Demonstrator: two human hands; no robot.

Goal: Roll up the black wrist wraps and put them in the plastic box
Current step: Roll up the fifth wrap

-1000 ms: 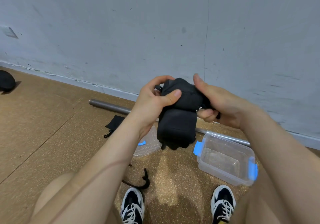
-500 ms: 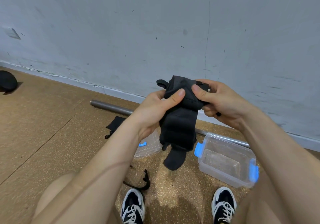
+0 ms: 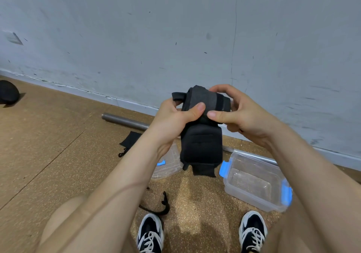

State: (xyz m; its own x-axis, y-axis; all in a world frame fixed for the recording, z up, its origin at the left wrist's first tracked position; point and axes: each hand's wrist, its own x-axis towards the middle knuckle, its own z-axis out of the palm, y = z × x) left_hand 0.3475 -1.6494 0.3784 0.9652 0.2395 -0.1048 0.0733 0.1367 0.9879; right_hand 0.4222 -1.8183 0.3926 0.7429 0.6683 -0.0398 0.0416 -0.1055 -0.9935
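Observation:
Both hands hold a black wrist wrap [image 3: 201,147] in the air in front of me. Its upper part is rolled between my fingers and its padded lower part hangs down with a short tail at the bottom. My left hand [image 3: 173,120] grips the roll from the left, thumb pressed on its front. My right hand [image 3: 240,114] grips it from the right, thumb tip meeting the left thumb. Below and to the right, an open clear plastic box [image 3: 254,192] with blue clips sits on the floor. A second black wrap [image 3: 130,138] lies on the floor to the left.
The box lid [image 3: 170,166] with a blue clip lies on the cork floor under my left wrist. A metal bar [image 3: 125,121] runs along the grey wall. A black strap [image 3: 162,206] lies near my left shoe [image 3: 150,233]. A dark round object [image 3: 7,93] sits far left.
The hanging tail of the wrap has become shorter as the roll at the top grew. My thumbs have come together on the front of the roll.

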